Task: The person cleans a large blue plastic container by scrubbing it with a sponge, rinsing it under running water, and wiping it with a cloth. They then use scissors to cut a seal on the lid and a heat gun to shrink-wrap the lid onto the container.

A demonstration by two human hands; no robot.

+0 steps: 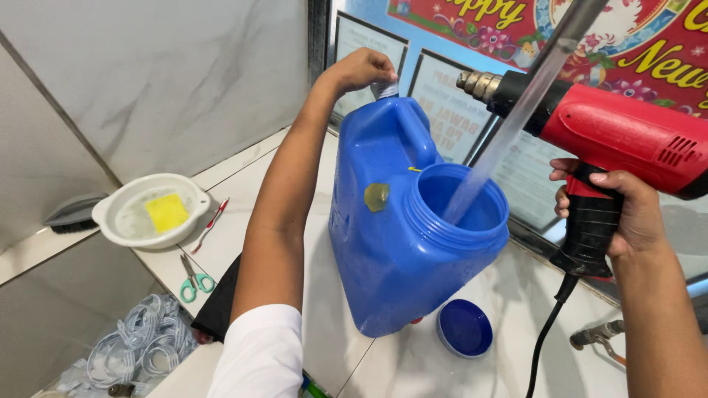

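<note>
Blue plastic fills the middle of the view: a large jerrycan (398, 236) stands tilted on the white tiled counter (509, 339), its wide mouth open toward the camera and its blue lid (464, 328) lying flat on the counter just beside its base. A clear tube (516, 118) slants down from the top edge into the mouth; its upper end is cut off by the frame and its lower end is lost inside the can. The left hand (365, 70) reaches over the can's handle and pinches something small and pale at the top between its fingertips; it may be a cap or a label, but the fingers cover most of it. The right hand (616, 210) is clenched around the black grip of a red heat gun (619, 133), whose metal nozzle points left toward the tube, near the can's handle; the gun's rear is cut off at the right edge and its black cord drops out of view below. A yellowish patch (377, 197) sits on the can's shoulder. Well apart to the left are a white bowl (125, 214) holding a yellow sponge (167, 211), green-handled scissors (193, 280) and, lower down, coiled white cables (140, 343) only partly visible.
</note>
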